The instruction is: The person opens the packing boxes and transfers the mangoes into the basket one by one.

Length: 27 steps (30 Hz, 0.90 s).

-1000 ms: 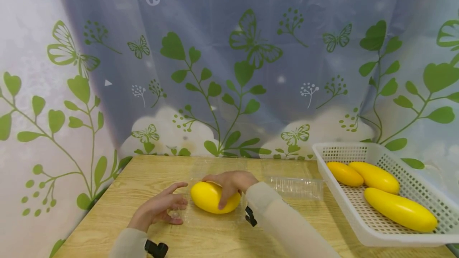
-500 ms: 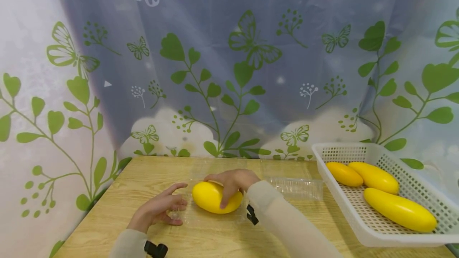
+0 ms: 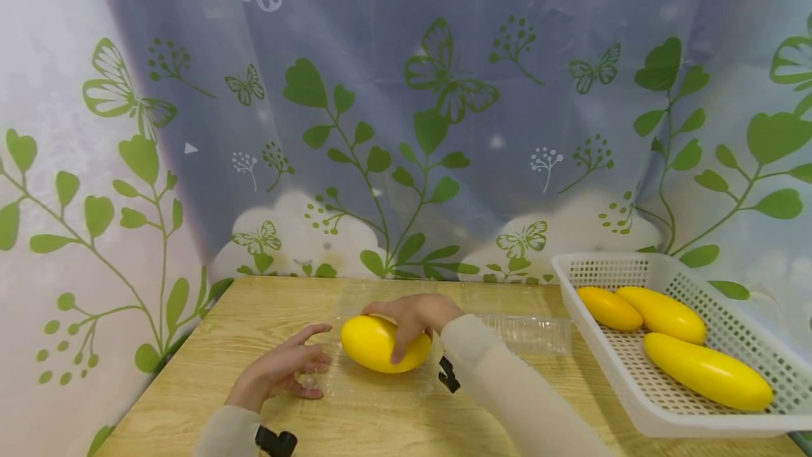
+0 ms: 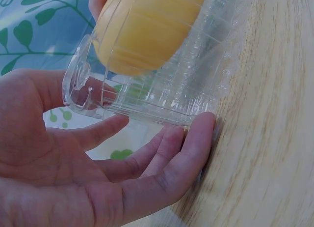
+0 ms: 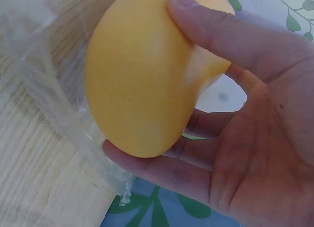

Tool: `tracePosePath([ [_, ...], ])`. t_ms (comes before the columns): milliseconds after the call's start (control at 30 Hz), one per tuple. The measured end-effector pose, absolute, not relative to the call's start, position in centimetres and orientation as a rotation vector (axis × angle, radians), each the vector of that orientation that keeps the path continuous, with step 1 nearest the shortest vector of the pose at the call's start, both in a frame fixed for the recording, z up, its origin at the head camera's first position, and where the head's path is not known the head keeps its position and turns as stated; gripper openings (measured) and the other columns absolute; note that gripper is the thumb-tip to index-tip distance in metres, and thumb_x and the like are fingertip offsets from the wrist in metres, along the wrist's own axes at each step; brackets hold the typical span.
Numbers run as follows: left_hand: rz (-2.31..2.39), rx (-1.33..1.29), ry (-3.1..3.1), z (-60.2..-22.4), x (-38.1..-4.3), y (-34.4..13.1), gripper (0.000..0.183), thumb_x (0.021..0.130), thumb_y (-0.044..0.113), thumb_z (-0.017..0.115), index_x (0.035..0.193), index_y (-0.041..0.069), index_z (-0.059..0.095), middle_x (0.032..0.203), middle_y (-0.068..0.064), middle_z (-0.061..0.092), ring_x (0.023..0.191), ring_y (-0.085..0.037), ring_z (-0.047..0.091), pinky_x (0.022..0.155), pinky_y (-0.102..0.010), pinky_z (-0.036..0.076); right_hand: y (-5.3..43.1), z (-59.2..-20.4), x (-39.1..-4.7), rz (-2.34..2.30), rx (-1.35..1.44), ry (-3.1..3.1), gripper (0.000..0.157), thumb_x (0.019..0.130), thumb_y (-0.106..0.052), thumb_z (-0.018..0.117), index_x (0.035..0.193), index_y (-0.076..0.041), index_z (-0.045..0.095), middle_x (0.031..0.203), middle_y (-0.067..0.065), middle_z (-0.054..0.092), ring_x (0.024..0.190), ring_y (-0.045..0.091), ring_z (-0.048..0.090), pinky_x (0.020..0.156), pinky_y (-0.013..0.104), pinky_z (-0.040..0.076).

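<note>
My right hand (image 3: 415, 319) grips a smooth yellow mango (image 3: 371, 344), with thumb and fingers on opposite sides of it. In the right wrist view, the mango (image 5: 140, 79) fills the middle. Beneath it sits a clear plastic box (image 3: 336, 386), whose see-through walls are hard to make out from the head view. My left hand (image 3: 282, 369) holds the box's left end with bent fingers. In the left wrist view, one finger shows through the corner of the plastic box (image 4: 162, 94), while other fingertips touch its outer edge.
A white perforated basket (image 3: 609, 379) at the right holds three yellow mangoes (image 3: 707, 371). The box's ribbed clear part (image 3: 526, 332) lies on the wooden table (image 3: 254, 302) behind my right forearm. A patterned curtain (image 3: 393, 125) hangs at the table's back edge.
My right hand and the mango have shifted slightly right, then a little upward in the head view. My left hand has stayed at the box's left end.
</note>
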<state>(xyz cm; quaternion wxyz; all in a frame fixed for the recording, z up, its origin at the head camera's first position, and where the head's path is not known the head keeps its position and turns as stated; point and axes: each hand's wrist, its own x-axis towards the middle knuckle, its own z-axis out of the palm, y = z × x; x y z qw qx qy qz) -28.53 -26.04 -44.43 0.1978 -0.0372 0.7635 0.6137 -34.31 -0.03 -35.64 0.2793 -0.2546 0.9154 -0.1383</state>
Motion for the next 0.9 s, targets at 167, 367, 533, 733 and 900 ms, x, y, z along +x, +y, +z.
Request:
tracePosePath([
  [167, 1.719, -0.102, 2.134, -44.4, -28.5, -26.0, 0.067, 0.097, 0.011, 0.052, 0.16, 0.016, 0.03, 0.127, -0.025, 0.055, 0.104, -0.028, 0.057, 0.072, -0.047, 0.066, 0.1, -35.2, -34.2, -0.344, -0.709, 2.467, 0.095, 0.077, -0.027, 0.091, 0.151, -0.053, 0.037, 0.158, 0.003, 0.044, 0.111, 0.025, 0.064, 0.075, 0.04, 0.063],
  [367, 1.719, -0.093, 2.13, -44.4, -28.4, -26.0, 0.067, 0.097, 0.011, 0.051, 0.16, 0.015, 0.029, 0.124, -0.024, 0.055, 0.103, -0.027, 0.056, 0.072, -0.046, 0.066, 0.2, -34.8, -34.1, -0.356, -0.707, 2.451, 0.095, 0.077, -0.025, 0.091, 0.15, -0.053, 0.037, 0.157, 0.003, 0.043, 0.113, 0.026, 0.063, 0.075, 0.042, 0.063],
  [533, 1.719, -0.088, 2.133, -44.3, -28.4, -26.0, 0.067, 0.097, 0.012, 0.052, 0.16, 0.015, 0.029, 0.125, -0.025, 0.055, 0.104, -0.028, 0.057, 0.072, -0.046, 0.066, 0.4, -34.7, -34.0, -0.369, -0.707, 2.45, 0.096, 0.077, -0.025, 0.092, 0.15, -0.053, 0.036, 0.156, 0.006, 0.043, 0.112, 0.026, 0.064, 0.073, 0.042, 0.063],
  [733, 1.72, -0.085, 2.141, -44.5, -28.5, -26.1, 0.064, 0.1, 0.013, 0.05, 0.16, 0.014, 0.029, 0.127, -0.026, 0.055, 0.111, -0.032, 0.056, 0.073, -0.048, 0.066, 0.8, -34.4, -33.8, -0.376, -0.722, 2.448, 0.095, 0.077, -0.024, 0.091, 0.148, -0.053, 0.035, 0.154, 0.006, 0.045, 0.112, 0.024, 0.063, 0.071, 0.038, 0.063],
  [900, 1.72, -0.09, 2.142, -44.6, -28.6, -26.1, 0.064, 0.099, 0.013, 0.051, 0.16, 0.015, 0.03, 0.127, -0.025, 0.054, 0.111, -0.032, 0.056, 0.073, -0.048, 0.066, 1.1, -34.1, -33.6, -0.366, -0.745, 2.457, 0.094, 0.077, -0.024, 0.091, 0.147, -0.053, 0.036, 0.151, 0.006, 0.047, 0.106, 0.022, 0.064, 0.068, 0.036, 0.063],
])
